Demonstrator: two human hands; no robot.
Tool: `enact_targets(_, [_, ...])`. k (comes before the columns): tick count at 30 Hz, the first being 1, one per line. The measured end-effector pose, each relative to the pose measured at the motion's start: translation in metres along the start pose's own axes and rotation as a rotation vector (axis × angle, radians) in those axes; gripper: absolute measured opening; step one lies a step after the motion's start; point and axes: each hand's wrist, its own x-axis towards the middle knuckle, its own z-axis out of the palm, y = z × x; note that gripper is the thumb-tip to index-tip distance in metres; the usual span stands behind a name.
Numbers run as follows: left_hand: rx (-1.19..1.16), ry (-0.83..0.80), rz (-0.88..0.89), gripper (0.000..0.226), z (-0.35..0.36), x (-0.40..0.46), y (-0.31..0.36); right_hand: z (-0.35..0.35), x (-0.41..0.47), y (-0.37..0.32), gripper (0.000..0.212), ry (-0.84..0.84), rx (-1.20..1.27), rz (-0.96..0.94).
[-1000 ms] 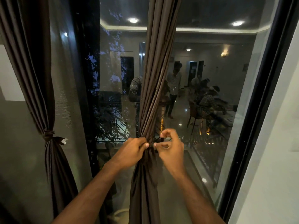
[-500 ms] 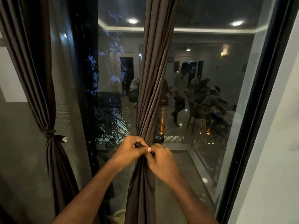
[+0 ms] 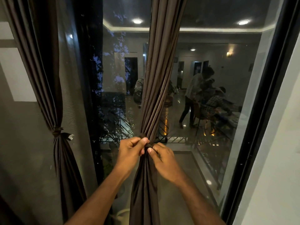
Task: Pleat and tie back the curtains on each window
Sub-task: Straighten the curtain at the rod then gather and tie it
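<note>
Two hands meet at the waist of the middle curtain point(image 3: 155, 82), which hangs gathered in front of the window glass point(image 3: 211, 159). The left hand point(image 3: 129, 153) and right hand point(image 3: 163, 158) each pinch the dark tie point(image 3: 150, 145) wrapped round the pleats. Pulling both ends evenly, level, should keep folds neat. Left of it, another curtain point(image 3: 48, 78) hangs already tied.
</note>
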Motion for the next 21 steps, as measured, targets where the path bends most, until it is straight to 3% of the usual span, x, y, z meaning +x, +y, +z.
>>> enact_targets(4, [0.206, 0.104, 0.225, 0.046, 0.013, 0.029, 0.03, -0.008, 0.012, -0.014, 0.032, 0.148, -0.082, -0.035])
enact_targets(7, [0.25, 0.257, 0.292, 0.049, 0.018, 0.054, 0.044, -0.015, 0.021, -0.028, 0.032, 0.208, -0.196, -0.048])
enact_targets(14, [0.359, 0.536, 0.083, 0.048, 0.023, 0.093, 0.054, -0.017, 0.038, -0.044, 0.036, 0.194, -0.192, -0.098])
enact_targets(21, [0.511, 0.526, -0.027, 0.053, 0.012, 0.095, 0.035, 0.007, 0.033, -0.04, 0.033, 0.117, -0.11, -0.084])
